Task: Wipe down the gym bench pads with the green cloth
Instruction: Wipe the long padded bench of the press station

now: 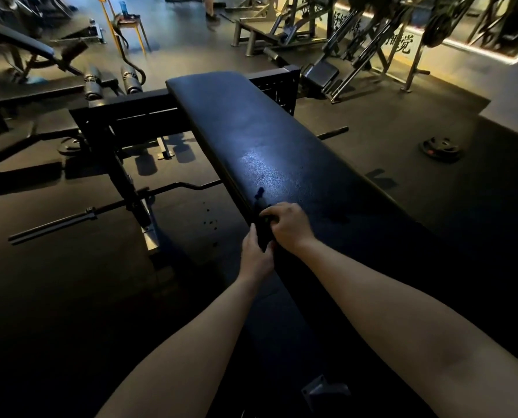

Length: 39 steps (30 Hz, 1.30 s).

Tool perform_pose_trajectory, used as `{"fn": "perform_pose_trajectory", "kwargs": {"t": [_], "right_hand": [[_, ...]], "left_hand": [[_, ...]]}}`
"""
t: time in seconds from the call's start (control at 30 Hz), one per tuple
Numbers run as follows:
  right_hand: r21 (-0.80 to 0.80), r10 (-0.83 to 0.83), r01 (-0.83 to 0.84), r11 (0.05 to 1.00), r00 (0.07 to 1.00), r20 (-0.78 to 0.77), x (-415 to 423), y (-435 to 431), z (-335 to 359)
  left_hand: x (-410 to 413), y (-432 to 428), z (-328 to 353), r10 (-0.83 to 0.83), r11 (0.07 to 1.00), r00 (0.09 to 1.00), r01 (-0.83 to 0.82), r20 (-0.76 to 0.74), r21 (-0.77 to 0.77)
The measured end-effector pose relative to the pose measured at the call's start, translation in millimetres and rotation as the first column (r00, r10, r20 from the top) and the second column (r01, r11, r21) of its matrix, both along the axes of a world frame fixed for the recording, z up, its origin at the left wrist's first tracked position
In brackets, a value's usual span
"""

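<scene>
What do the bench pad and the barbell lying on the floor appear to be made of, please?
Bench pad: dark leather or vinyl, it seems, by its fine grain and soft sheen. Barbell: bare metal, probably steel, with a dull grey gleam along its sleeve.

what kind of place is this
A gym, most likely its free-weights area: a padded bench in front, a barbell and a weight plate lying on the dark floor, and machines along the far wall.

Both forearms show bare all the way to the wrists, broad and smooth in outline, and the left hand (256, 256) and right hand (290, 226) are likewise bare
</scene>
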State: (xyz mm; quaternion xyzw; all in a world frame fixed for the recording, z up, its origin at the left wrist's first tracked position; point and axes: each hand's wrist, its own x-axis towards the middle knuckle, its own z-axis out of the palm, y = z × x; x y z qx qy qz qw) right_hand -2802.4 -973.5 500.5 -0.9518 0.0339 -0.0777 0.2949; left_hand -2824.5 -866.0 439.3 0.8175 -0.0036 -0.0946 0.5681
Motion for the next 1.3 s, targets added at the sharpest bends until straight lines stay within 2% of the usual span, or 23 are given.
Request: {"fn": "perform_pose_trajectory", "kwargs": {"t": [0.07,0.13,0.17,0.23,0.27,0.33,0.37,0.5,0.6,0.73,0.87,0.97,1.03,1.17,1.3], "right_hand": [[0.011,0.148,-0.148,0.989,0.989,-0.023,-0.7,15.3,-0.2],[-0.044,0.239,-0.241,0.970,0.970,-0.033,0.0,22.2,-2.0],[-0.089,0.255,-0.256,0.963,0.967,-0.023,-0.3,21.0,-2.8],[-0.171,0.241,-0.234,0.957,0.970,0.022,-1.8,7.9,-2.6],[-0.190,0.199,-0.189,0.963,0.979,0.038,-3.1,-4.2,-1.7],[-0.216,0.059,-0.049,0.975,0.998,0.039,-5.6,-39.4,-2.1],[-0.240,-0.019,0.021,0.970,1.000,0.013,-7.7,-59.9,-1.9],[-0.285,-0.308,0.270,0.920,0.946,-0.098,-13.3,-111.9,-3.1],[-0.221,-0.348,0.319,0.922,0.931,-0.109,-10.9,-102.6,-6.2],[-0.126,-0.206,0.202,0.971,0.978,-0.020,-7.3,-65.9,-7.7],[-0.052,0.086,-0.087,0.995,0.996,-0.010,-10.0,-24.0,-8.8],[-0.029,0.259,-0.259,0.965,0.966,-0.017,-14.9,-17.7,-7.9],[-0.077,0.275,-0.275,0.958,0.961,-0.008,-16.3,-31.8,-7.8],[-0.147,0.066,-0.066,0.987,0.998,-0.004,-15.0,-94.0,-9.3],[-0.217,-0.232,0.221,0.951,0.972,-0.024,-19.5,-153.6,-9.8]], "left_hand": [[0.3,-3.6,-0.3,0.071,0.996,0.992,-0.066,0.101,-0.055],[-3.9,-7.6,7.5,0.119,0.975,0.991,-0.106,0.057,-0.195],[-3.6,-8.5,6.4,0.091,0.975,0.995,-0.083,0.032,-0.204],[3.6,-4.7,-2.8,0.090,0.994,0.991,-0.083,0.102,-0.065],[6.8,-3.9,-11.3,0.049,0.999,0.988,-0.051,0.144,0.009],[0.3,-5.3,4.0,0.017,0.999,0.999,-0.015,-0.043,0.039],[-4.3,-6.2,14.9,0.033,0.998,0.996,-0.029,-0.080,0.049],[-7.8,-13.9,26.4,0.062,0.998,0.992,-0.058,-0.114,0.037],[-15.3,-19.4,28.4,0.079,0.996,0.990,-0.072,-0.116,0.061],[-22.2,-21.7,30.3,0.108,0.994,0.987,-0.109,-0.122,0.004],[-24.8,-24.1,31.9,0.134,0.981,0.977,-0.154,-0.166,-0.115],[-13.5,-28.6,-7.3,0.150,0.954,0.972,-0.190,-0.181,-0.233],[-15.7,-33.8,-1.2,0.156,0.967,0.973,-0.186,-0.169,-0.174],[-32.2,-52.3,42.6,0.169,0.983,0.979,-0.159,-0.113,0.097],[-31.9,-61.0,43.4,0.147,0.972,0.983,-0.124,-0.106,0.201]]}}
